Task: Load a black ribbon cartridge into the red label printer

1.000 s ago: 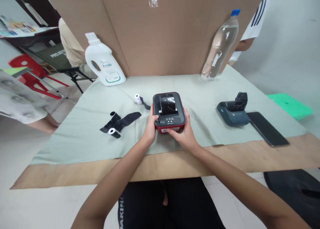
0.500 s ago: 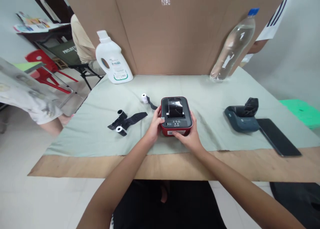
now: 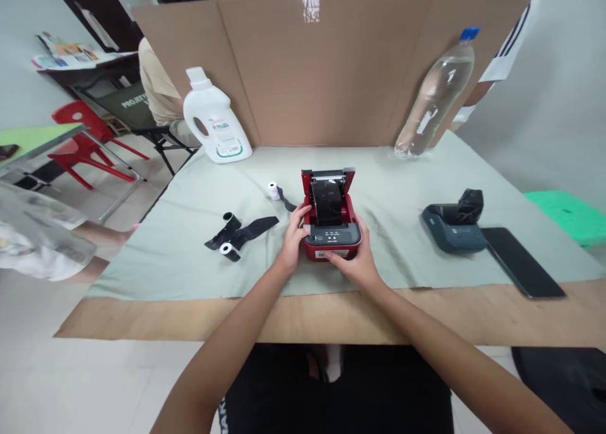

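Note:
A small red and black label printer (image 3: 332, 235) sits on the green cloth in front of me, its lid (image 3: 328, 175) raised at the back. Inside it lies a black paper roll (image 3: 327, 204). My left hand (image 3: 292, 237) grips the printer's left side, thumb on the front left corner of its top. Around the right side and front wraps my right hand (image 3: 357, 257), its thumb against the front face. Left of the printer are a white-ended roll (image 3: 273, 190) with a black strip and two black rolls (image 3: 230, 251) with unrolled strips.
A dark handheld printer (image 3: 454, 227) and a black phone (image 3: 523, 262) lie at right. A white jug (image 3: 216, 118) and a clear bottle (image 3: 438, 99) stand by the cardboard screen (image 3: 322, 74). People are beyond the table's left side and behind the screen.
The printer's lid has swung up and back, exposing the black roll inside. Both hands stay on the printer. The person at left has shifted, and my view has tilted slightly.

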### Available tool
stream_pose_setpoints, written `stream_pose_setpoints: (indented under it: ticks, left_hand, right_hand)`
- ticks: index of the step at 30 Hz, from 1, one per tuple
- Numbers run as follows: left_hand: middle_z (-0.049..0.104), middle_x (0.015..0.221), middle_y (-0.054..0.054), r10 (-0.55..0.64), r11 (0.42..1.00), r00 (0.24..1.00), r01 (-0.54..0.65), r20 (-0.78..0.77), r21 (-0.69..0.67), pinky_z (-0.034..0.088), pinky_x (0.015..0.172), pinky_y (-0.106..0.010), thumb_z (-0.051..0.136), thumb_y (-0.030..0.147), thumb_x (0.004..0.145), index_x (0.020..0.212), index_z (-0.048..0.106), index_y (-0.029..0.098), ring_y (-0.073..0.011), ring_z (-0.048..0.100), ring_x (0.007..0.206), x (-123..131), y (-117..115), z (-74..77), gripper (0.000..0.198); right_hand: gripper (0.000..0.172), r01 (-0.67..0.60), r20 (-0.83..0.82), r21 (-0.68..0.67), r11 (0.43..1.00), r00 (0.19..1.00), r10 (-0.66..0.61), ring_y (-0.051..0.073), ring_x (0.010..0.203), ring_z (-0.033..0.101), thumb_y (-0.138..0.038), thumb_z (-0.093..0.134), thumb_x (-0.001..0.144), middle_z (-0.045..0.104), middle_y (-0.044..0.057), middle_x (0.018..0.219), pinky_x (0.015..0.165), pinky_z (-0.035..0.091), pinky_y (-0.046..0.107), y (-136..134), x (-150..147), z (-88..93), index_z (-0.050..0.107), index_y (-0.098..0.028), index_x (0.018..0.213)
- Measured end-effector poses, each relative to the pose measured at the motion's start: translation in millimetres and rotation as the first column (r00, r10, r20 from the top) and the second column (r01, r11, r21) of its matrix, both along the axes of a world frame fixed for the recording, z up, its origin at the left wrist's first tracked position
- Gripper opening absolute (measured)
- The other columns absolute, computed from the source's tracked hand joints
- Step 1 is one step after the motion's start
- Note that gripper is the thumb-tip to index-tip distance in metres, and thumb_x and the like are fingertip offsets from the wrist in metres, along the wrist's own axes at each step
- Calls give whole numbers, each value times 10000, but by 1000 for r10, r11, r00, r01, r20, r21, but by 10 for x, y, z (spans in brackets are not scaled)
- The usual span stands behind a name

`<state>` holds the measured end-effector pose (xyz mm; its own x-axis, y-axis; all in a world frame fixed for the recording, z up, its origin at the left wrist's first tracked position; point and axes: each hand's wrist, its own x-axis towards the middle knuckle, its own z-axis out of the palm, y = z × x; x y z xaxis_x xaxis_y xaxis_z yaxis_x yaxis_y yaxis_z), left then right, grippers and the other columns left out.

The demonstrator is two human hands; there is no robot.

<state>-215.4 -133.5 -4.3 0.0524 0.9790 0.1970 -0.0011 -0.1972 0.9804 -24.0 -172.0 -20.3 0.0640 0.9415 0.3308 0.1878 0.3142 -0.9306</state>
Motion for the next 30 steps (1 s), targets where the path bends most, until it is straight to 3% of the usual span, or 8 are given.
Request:
stream_pose_setpoints:
  ticks: [4, 8, 11, 14, 19, 23, 28, 30]
  left_hand:
    - [472, 1712, -103, 23, 979, 975, 24, -223, 205, 252, 1377, -499, 574, 617, 989, 1262, 764, 254, -330, 337, 1656, -94, -15, 112, 492]
    - [796, 1276, -91, -42, 939, 898, 186, -439, 290, 217, 1370, -558, 420, 574, 1062, 887, 814, 276, -328, 613, 1404, -158, -4, 335, 524]
    - [825, 1031, -80, -20, 957, 878, 156, -478, 246, 372, 1283, -554, 391, 496, 1067, 868, 811, 263, -289, 747, 1061, -187, 156, 524, 520]
    - [821, 1002, -89, -133, 946, 788, 282, -601, 161, 556, 1031, -456, 488, 476, 1022, 935, 832, 256, -279, 740, 916, -173, 445, 745, 418]
    - [820, 868, -66, -243, 905, 517, 426, -820, 1, 463, 1132, -483, 668, 292, 828, 785, 830, 296, -314, 738, 928, 99, 849, 977, 167]
    - [670, 608, -72, -295, 942, 536, 304, -791, -146, 349, 1231, -526, 772, 168, 680, 522, 669, 253, -376, 746, 1009, 368, 904, 963, 207]
    - [709, 695, -66, -421, 858, 302, 439, -855, -267, 500, 862, -390, 721, 151, 777, 665, 729, 218, -282, 683, 776, 363, 827, 1031, 131]
    - [756, 810, -58, -391, 840, 274, 497, -878, -219, 488, 768, -346, 682, 167, 833, 816, 789, 192, -231, 658, 742, 281, 777, 1092, 111]
  right_hand:
    - [1137, -10, 5, 14, 1000, 1000, 10, 394, 1572, 449, -522, 956, 735, 406, 169, 1665, 1333, 376, 654, 14, 6, -8, 339, -289, 1662]
    - [1134, -14, 5, 19, 1000, 1000, 14, 406, 1562, 446, -569, 949, 735, 414, 179, 1645, 1322, 383, 659, 27, 14, -20, 348, -276, 1650]
    - [1121, -16, 26, 30, 999, 1000, 15, 403, 1548, 448, -573, 940, 742, 432, 181, 1617, 1321, 375, 661, 42, 25, -18, 350, -268, 1644]
    - [1093, -18, 47, 46, 999, 999, 15, 405, 1540, 440, -581, 936, 745, 466, 176, 1579, 1321, 367, 662, 54, 39, 0, 372, -259, 1624]
    - [1021, -22, 53, 60, 998, 998, 19, 398, 1519, 446, -572, 922, 764, 485, 163, 1562, 1307, 382, 663, 60, 42, 21, 409, -265, 1592]
    - [1022, -11, 53, 64, 998, 999, 7, 401, 1497, 463, -582, 928, 748, 490, 163, 1533, 1295, 400, 657, 67, 32, 22, 427, -261, 1580]
    - [974, -25, 74, 91, 995, 997, 19, 395, 1495, 465, -515, 924, 770, 494, 161, 1520, 1288, 412, 645, 84, 45, 3, 435, -251, 1570]
    - [969, -26, 90, 103, 994, 996, 17, 397, 1490, 472, -524, 916, 774, 494, 162, 1524, 1281, 419, 649, 99, 52, -18, 433, -252, 1568]
